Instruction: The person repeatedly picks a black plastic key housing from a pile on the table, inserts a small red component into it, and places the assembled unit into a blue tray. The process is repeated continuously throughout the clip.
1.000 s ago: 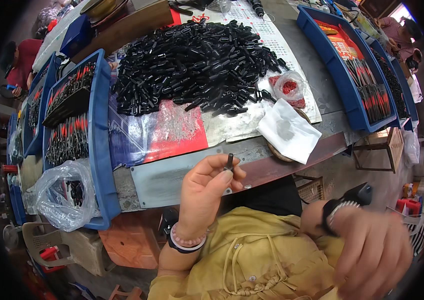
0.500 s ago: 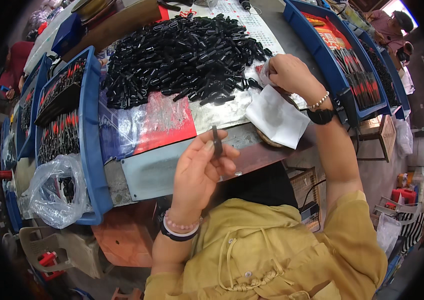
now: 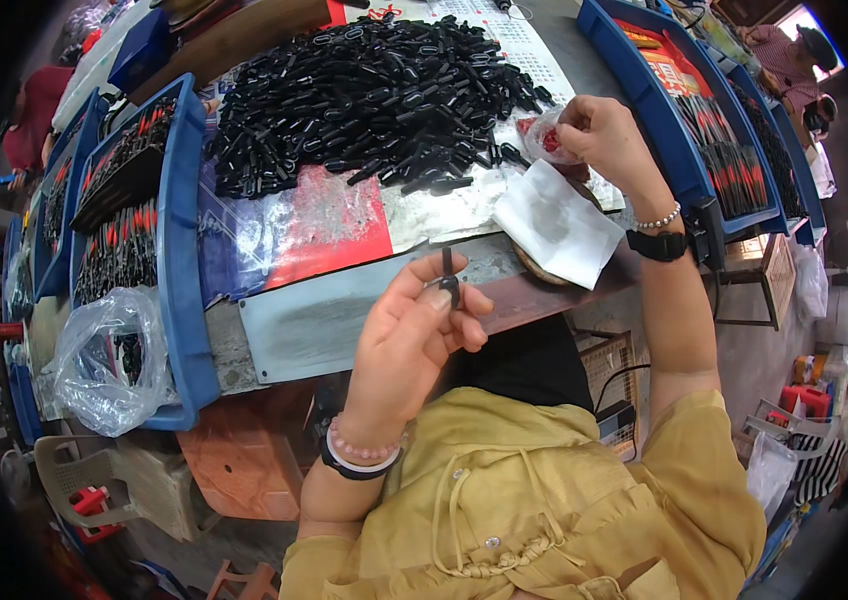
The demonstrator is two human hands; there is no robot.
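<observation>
My left hand point(image 3: 409, 335) pinches a small black plastic part point(image 3: 449, 290) with a thin stem pointing up, in front of the table edge. My right hand point(image 3: 599, 140) is at a small clear plastic bag point(image 3: 545, 138) with red bits in it; its fingers are bent together, and what they hold, if anything, is hidden. Just below that hand lies a white sheet point(image 3: 556, 225) on a round brown-rimmed thing. A large heap of black plastic parts point(image 3: 364, 100) covers the middle of the table beyond both hands.
Blue trays of black and red pieces stand left point(image 3: 184, 250) and right point(image 3: 649, 110). A clear plastic bag point(image 3: 109, 365) hangs over the near left tray. A grey-blue plate point(image 3: 314, 320) lines the table's front edge. Other people are at the far left and far right.
My right hand has lifted slightly away from the clear bag, so its red contents show. My left hand has shifted a little right, still holding the black part.
</observation>
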